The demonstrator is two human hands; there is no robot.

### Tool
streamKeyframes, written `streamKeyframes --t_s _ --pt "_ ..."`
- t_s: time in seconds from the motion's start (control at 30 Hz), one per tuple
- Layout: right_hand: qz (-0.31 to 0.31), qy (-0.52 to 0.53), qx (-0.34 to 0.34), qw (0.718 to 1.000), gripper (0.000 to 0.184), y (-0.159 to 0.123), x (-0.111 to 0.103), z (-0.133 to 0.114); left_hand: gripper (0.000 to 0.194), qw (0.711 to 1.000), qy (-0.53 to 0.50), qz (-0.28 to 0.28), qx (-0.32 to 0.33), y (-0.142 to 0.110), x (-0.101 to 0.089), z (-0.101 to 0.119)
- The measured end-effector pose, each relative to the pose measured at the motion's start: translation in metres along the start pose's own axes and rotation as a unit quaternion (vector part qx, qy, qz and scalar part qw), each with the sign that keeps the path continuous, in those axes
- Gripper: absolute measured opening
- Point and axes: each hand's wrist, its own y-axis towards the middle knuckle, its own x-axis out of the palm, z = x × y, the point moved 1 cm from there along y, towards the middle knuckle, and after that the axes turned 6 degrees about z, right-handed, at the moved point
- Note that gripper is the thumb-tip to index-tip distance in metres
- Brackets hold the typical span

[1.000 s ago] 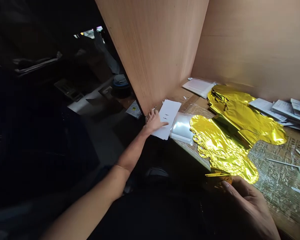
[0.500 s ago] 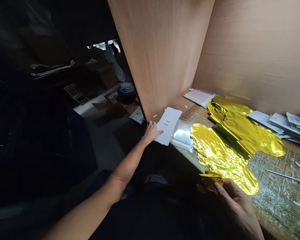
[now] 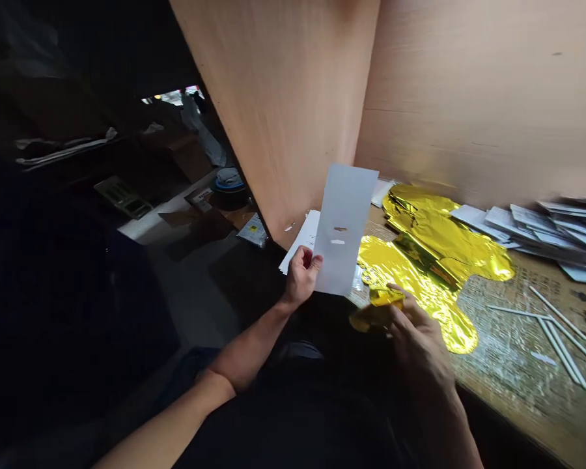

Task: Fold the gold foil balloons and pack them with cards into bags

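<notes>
White card (image 3: 344,228) pinched upright in L hand (image 3: 300,277), fingers (image 3: 310,259) closed on its lower edge; two small marks mid-card. R hand (image 3: 417,339) has fingers (image 3: 400,306) curled round folded gold foil piece (image 3: 376,314), held just off desk (image 3: 517,397). Behind card: white paper stack (image 3: 303,238), clear plastic sleeve (image 3: 356,279) mostly hidden. Gold foil balloons (image 3: 410,280) lie flat right of card, white sheets (image 3: 532,228) piled further right by plywood wall (image 3: 469,98), thin white sticks (image 3: 551,332) on desk.
</notes>
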Motion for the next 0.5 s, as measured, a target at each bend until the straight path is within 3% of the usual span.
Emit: streamKeyframes --t_s 0.07,0.1,0.13,0.2,0.23,0.27,0.33,0.4,0.43,0.5 --pt "0.01 -0.034 -0.03 0.999 0.029 0.009 0.011 -0.008 0.039 0.991 -0.098 -0.079 -0.049 -0.034 0.016 0.007" --pt "0.005 -0.053 -0.033 0.998 0.03 0.012 0.011 -0.011 0.042 0.972 -0.146 -0.161 -0.091 -0.047 0.021 0.008" --pt "-0.005 -0.074 -0.03 0.997 0.032 0.014 0.008 -0.014 0.048 0.934 -0.19 -0.265 -0.146 -0.057 0.024 0.007" --pt "-0.033 -0.125 -0.009 0.992 0.035 0.013 -0.005 -0.018 0.064 0.804 -0.245 -0.461 -0.284 -0.063 0.028 0.0" --pt "-0.048 -0.162 -0.001 0.986 0.036 0.011 -0.015 -0.019 0.069 0.737 -0.256 -0.519 -0.35 -0.06 0.03 -0.005" --pt "-0.062 -0.209 0.003 0.976 0.036 0.009 -0.024 -0.02 0.069 0.693 -0.264 -0.536 -0.404 -0.055 0.034 -0.011" --pt "-0.078 -0.328 0.0 0.942 0.033 0.007 -0.041 -0.021 0.062 0.678 -0.288 -0.497 -0.459 -0.041 0.047 -0.02" --pt "-0.061 -0.446 -0.016 0.893 0.031 0.006 -0.054 -0.021 0.054 0.699 -0.306 -0.457 -0.457 -0.033 0.066 -0.022" --pt "-0.043 -0.491 -0.025 0.87 0.031 0.006 -0.059 -0.02 0.05 0.709 -0.302 -0.458 -0.443 -0.032 0.075 -0.02" --pt "-0.021 -0.537 -0.042 0.842 0.033 0.005 -0.066 -0.019 0.045 0.719 -0.242 -0.518 -0.396 -0.037 0.092 -0.01"
